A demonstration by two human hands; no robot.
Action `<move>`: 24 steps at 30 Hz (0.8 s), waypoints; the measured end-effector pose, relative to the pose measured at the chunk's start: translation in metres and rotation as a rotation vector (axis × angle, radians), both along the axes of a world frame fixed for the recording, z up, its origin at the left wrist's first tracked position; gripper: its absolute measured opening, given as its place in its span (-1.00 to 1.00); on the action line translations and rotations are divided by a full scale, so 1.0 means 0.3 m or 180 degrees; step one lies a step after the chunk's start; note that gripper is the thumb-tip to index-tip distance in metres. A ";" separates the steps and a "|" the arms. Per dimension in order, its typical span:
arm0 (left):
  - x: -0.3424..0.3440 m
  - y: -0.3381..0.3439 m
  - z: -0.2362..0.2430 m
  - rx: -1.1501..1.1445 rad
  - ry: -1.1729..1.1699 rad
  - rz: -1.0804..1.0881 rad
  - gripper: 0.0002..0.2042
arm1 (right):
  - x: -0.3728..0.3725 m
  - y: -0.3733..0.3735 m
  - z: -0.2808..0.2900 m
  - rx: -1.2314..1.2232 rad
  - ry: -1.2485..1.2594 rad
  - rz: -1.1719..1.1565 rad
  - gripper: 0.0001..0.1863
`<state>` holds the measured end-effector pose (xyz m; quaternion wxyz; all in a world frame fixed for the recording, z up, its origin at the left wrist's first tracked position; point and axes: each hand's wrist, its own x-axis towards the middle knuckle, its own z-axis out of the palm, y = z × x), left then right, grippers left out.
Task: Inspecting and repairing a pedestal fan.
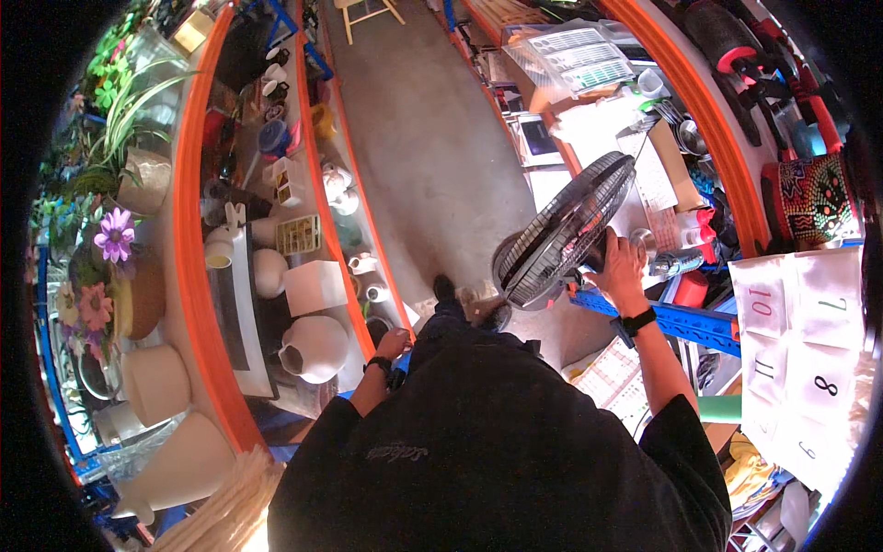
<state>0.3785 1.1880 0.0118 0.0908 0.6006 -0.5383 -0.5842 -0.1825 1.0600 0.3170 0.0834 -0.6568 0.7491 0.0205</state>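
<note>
My right hand (618, 276) grips a black fan (559, 230) with a round wire grille, at its back near the motor housing. The fan is tilted over the gap between the shelves, beside a blue shelf beam (690, 324). Lower and further left, my left hand (394, 342) has curled fingers near an orange shelf edge (363, 331); what they hold, if anything, is hidden. A large white round vase (313, 350) stands on the shelf left of that hand.
An aisle floor (414, 156) runs ahead to a wooden chair (363, 11). Left racks hold artificial flowers (115, 232), ceramics and plastic boxes. Right racks hold papers, patterned drums (809, 198), a red cylinder (690, 290) and white fabric panels (796, 359).
</note>
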 end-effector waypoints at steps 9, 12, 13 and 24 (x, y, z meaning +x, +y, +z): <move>-0.015 0.005 0.084 0.0275 -0.0196 0.0228 -0.81 | -0.042 -0.083 0.005 -0.0068 0.0131 -0.0147 -0.01; 0.013 0.020 0.031 -0.0134 -0.0214 -0.0095 -0.84 | -0.071 -0.101 -0.023 0.0187 0.0127 -0.0182 -0.06; 0.022 0.024 0.025 -0.0051 -0.0110 0.0105 -0.86 | -0.075 -0.100 -0.041 0.0200 0.0163 -0.0115 -0.05; -0.050 -0.100 0.055 -0.0615 -0.0776 -0.1338 -0.80 | 0.014 -0.020 -0.013 0.0343 -0.0030 -0.0176 0.09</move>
